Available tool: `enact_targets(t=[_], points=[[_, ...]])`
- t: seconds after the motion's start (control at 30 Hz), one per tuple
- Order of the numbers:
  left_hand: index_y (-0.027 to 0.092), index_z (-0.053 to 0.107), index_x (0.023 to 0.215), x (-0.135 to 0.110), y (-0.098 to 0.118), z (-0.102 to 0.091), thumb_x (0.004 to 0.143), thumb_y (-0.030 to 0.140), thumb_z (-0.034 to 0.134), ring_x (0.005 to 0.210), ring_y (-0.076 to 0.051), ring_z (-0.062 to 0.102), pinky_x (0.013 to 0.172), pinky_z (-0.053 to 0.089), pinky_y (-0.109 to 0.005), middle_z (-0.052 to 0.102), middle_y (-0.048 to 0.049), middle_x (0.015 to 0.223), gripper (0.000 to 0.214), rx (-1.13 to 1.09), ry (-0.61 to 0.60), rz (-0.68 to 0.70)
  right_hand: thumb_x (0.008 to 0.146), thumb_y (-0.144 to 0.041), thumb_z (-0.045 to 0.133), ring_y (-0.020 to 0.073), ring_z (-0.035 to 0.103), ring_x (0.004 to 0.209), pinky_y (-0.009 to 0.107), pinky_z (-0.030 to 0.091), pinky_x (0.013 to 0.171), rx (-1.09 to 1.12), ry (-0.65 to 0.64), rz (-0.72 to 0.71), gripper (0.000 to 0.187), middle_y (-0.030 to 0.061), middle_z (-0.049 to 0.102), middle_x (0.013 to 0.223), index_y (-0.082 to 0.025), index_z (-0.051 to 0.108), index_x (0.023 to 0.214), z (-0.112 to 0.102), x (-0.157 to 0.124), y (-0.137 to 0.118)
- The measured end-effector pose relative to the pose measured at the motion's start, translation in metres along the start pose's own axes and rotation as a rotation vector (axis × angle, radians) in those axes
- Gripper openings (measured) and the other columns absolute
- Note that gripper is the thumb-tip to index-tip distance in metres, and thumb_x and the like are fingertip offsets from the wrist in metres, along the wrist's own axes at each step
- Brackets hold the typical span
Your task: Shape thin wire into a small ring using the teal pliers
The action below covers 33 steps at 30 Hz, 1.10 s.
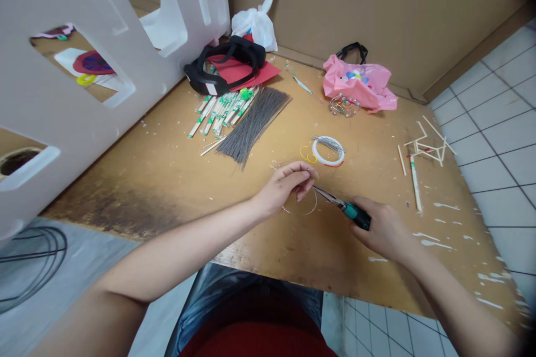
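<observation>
My left hand (291,184) is closed in a pinch on a thin wire loop (316,203), which hangs below the fingers and curves down over the table. Around the green and black handles of a pair of long-nose pliers (354,213), my right hand (379,228) is closed. The pliers point left, and their tips meet the wire beside my left fingertips. Just beyond the hands lies a white ring (315,152) with short grey wires across it and a little red at its near edge. A yellow wire curl (307,154) rests at its left.
A bundle of grey wires (253,128) lies beside wrapped chopsticks (226,111). Behind them sits a black headset (201,75) on red paper. A pink bag (385,92) stands at the back, sticks (422,145) lie at right, and a white plastic panel (104,0) rises at left.
</observation>
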<state>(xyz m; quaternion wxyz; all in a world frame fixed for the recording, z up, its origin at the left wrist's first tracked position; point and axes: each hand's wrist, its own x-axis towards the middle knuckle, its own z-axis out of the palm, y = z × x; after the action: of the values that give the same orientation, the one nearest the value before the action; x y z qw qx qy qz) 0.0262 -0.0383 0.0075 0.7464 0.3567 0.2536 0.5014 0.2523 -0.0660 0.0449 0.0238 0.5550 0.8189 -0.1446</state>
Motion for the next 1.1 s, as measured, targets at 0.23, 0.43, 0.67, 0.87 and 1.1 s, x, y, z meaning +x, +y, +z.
enact_targets(t=[0.23, 0.43, 0.67, 0.87, 1.1], points=[[0.014, 0.057, 0.077, 0.0, 0.0, -0.001, 0.076, 0.026, 0.054, 0.043, -0.005, 0.04, 0.042, 0.029, -0.019, 0.048, 0.0041, 0.055, 0.013, 0.014, -0.005, -0.003, 0.068, -0.02, 0.048, 0.0187, 0.057, 0.069, 0.027, 0.04, 0.06, 0.042, -0.017, 0.021, 0.02, 0.0038, 0.064, 0.079, -0.022, 0.055, 0.086, -0.003, -0.002, -0.004], [0.013, 0.057, 0.077, 0.001, 0.0, -0.001, 0.075, 0.025, 0.054, 0.043, -0.005, 0.04, 0.041, 0.028, -0.019, 0.048, 0.0041, 0.054, 0.012, 0.003, -0.001, 0.007, 0.066, -0.018, 0.044, 0.016, 0.053, 0.065, 0.026, 0.04, 0.06, 0.144, -0.081, 0.011, 0.015, 0.0012, 0.059, 0.072, -0.021, 0.052, 0.079, -0.007, 0.001, -0.006], [0.014, 0.057, 0.077, 0.0, 0.001, 0.0, 0.075, 0.027, 0.055, 0.043, -0.005, 0.039, 0.042, 0.028, -0.019, 0.048, 0.0041, 0.054, 0.013, 0.015, 0.002, 0.0, 0.066, -0.018, 0.044, 0.015, 0.051, 0.062, 0.025, 0.038, 0.057, 0.14, -0.077, 0.004, 0.015, 0.0001, 0.057, 0.069, -0.02, 0.053, 0.078, -0.004, 0.001, -0.005], [0.014, 0.058, 0.077, 0.0, 0.001, 0.0, 0.076, 0.026, 0.053, 0.043, -0.005, 0.04, 0.042, 0.029, -0.019, 0.048, 0.0041, 0.055, 0.013, 0.022, 0.002, -0.001, 0.066, -0.018, 0.044, 0.0142, 0.05, 0.058, 0.025, 0.037, 0.054, 0.133, -0.079, -0.01, 0.015, -0.0009, 0.056, 0.065, -0.02, 0.054, 0.078, 0.001, 0.001, -0.003], [0.014, 0.057, 0.078, 0.002, -0.002, -0.003, 0.077, 0.025, 0.053, 0.044, -0.005, 0.041, 0.042, 0.03, -0.019, 0.049, 0.0039, 0.056, 0.012, 0.024, -0.014, 0.004, 0.067, -0.02, 0.046, 0.018, 0.057, 0.067, 0.027, 0.04, 0.059, 0.111, -0.051, 0.019, 0.024, 0.0026, 0.064, 0.077, -0.02, 0.057, 0.088, 0.004, 0.001, -0.002]])
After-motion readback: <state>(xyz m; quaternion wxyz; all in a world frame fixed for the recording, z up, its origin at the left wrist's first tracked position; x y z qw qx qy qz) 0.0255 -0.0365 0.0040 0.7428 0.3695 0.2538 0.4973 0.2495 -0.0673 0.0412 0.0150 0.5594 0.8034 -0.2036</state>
